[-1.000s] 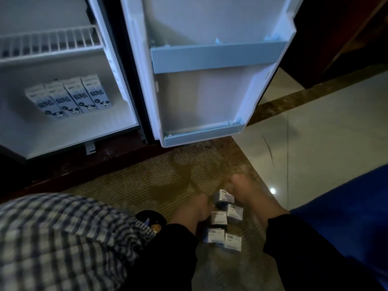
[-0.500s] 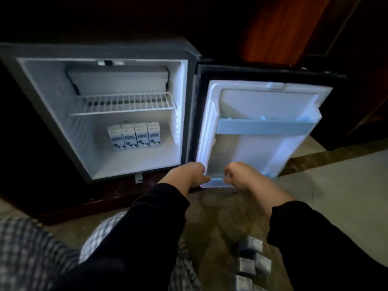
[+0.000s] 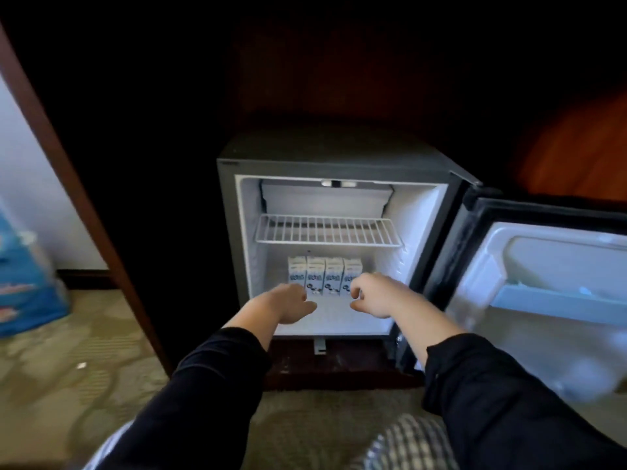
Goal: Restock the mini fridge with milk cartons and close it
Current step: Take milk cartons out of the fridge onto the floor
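Both hands reach forward into the lower compartment of the open mini fridge (image 3: 339,157). The left hand (image 3: 288,303) is loosely curled, thumb stretched toward the right, and holds nothing that can be seen; the right hand (image 3: 376,295) is also half curled, fingers bent down and thumb tucked under, and likewise grips nothing visible. Both sit just in front of a row of four milk cartons (image 3: 324,276), which stand upright side by side, touching one another, on the fridge floor toward the back; the left hand overlaps the bottom of the leftmost carton and the right hand covers part of the rightmost one, though actual contact cannot be made out. Above the cartons a white wire shelf (image 3: 327,230) spans the compartment. Dark sleeves (image 3: 210,385) cover both forearms. The fridge door (image 3: 543,266) stands wide open on the right, with a pale blue door rail (image 3: 556,305) across its inner face. The fridge sits inside a dark wooden cabinet (image 3: 68,171), above patterned carpet (image 3: 84,368). A blurred blue package (image 3: 23,286) stands at the far left.
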Demonstrator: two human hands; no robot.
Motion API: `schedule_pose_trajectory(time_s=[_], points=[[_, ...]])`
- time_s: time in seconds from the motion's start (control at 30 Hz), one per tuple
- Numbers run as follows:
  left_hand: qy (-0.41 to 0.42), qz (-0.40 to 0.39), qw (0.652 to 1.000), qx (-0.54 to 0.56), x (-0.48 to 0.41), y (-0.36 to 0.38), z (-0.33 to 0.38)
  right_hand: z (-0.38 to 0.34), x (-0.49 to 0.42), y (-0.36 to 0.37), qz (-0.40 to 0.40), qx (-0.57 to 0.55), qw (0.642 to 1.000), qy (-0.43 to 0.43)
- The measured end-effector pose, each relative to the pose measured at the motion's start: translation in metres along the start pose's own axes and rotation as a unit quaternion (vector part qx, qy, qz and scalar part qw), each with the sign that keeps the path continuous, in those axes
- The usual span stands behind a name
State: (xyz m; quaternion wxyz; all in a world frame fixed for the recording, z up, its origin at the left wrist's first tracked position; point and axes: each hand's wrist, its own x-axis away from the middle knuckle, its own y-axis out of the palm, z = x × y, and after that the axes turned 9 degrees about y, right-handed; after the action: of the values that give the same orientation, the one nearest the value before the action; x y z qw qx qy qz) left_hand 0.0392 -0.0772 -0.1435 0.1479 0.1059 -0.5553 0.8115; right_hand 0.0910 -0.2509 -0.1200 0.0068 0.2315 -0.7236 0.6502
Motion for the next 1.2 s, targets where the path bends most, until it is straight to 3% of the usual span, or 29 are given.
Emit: schedule_pose_trajectory(time_s=[0.1,0.27,0.8,0.97,1.2], points=[[-0.027,0.047,0.998,0.044,-0.008,0.006,-0.032,-0.033,-0.026,0.012,0.007,0.014,1.000,-0.015],[0.003,0.133,0.988,0.083,-0.033,0.017,-0.068,-0.055,-0.073,0.048,0.027,0.035,0.999,-0.014],[-0.008,0.183,0.983,0.009,-0.155,0.050,-0.123,-0.044,-0.204,0.120,0.185,0.042,0.981,-0.041],[-0.008,0.209,0.978,0.012,-0.175,0.059,-0.133,-0.040,-0.220,0.134,0.186,0.040,0.980,-0.051],[0.000,0.239,0.968,0.072,-0.195,0.063,-0.140,-0.038,-0.231,0.132,0.257,0.039,0.962,-0.079]])
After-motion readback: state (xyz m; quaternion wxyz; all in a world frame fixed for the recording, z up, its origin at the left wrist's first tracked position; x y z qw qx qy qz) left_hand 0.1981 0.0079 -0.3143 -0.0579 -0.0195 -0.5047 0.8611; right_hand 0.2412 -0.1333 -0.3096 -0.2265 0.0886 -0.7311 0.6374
